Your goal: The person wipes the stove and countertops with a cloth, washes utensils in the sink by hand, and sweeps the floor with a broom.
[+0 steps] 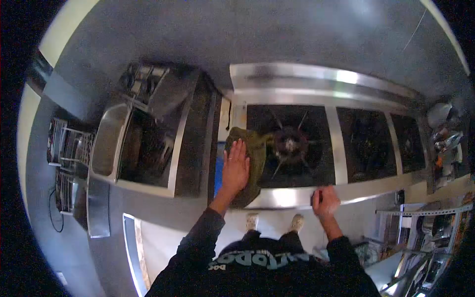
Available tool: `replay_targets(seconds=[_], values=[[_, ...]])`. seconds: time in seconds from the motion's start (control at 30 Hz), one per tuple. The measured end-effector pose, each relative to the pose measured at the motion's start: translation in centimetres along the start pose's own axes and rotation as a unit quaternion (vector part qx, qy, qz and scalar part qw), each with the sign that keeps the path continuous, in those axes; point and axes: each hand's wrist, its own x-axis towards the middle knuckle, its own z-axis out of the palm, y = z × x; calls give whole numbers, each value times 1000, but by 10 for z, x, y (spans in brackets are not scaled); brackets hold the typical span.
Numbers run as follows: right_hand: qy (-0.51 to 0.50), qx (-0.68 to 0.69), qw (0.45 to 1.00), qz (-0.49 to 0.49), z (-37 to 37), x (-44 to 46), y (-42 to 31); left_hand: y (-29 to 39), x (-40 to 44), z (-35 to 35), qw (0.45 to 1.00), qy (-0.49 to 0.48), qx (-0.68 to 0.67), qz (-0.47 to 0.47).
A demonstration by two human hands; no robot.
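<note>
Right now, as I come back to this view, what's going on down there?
A person stands at a stove. Their left hand lies flat on a green cloth beside a burner. The right hand is partly curled at the stove's front edge; whether it holds anything is unclear.

A kitchen, apparently a commercial one, is indicated by the long stainless-steel range (282,197), in which a burner (290,143) is set beneath radiating grate bars. A steel basin (103,143) and wire baskets (76,146) are seen at the left, and metal shelving (420,212) is crowded with shiny ware at the right.
</note>
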Motion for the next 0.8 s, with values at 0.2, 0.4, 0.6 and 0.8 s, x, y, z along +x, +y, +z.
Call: replay_targets(seconds=[0.2, 0.4, 0.6, 0.8], values=[[-13, 20, 1000, -4, 1, 2, 3, -33, 113, 31, 993, 78, 50, 68], [-3, 22, 1000, -20, -3, 10, -6, -36, 160, 30, 988, 144, -52, 23], [4, 26, 1000, -6, 4, 1, 3, -22, 60, 18, 985, 114, -123, -32], [-12, 2, 1000, -17, -1, 4, 0, -26, 73, 18, 976, 147, -157, -22]])
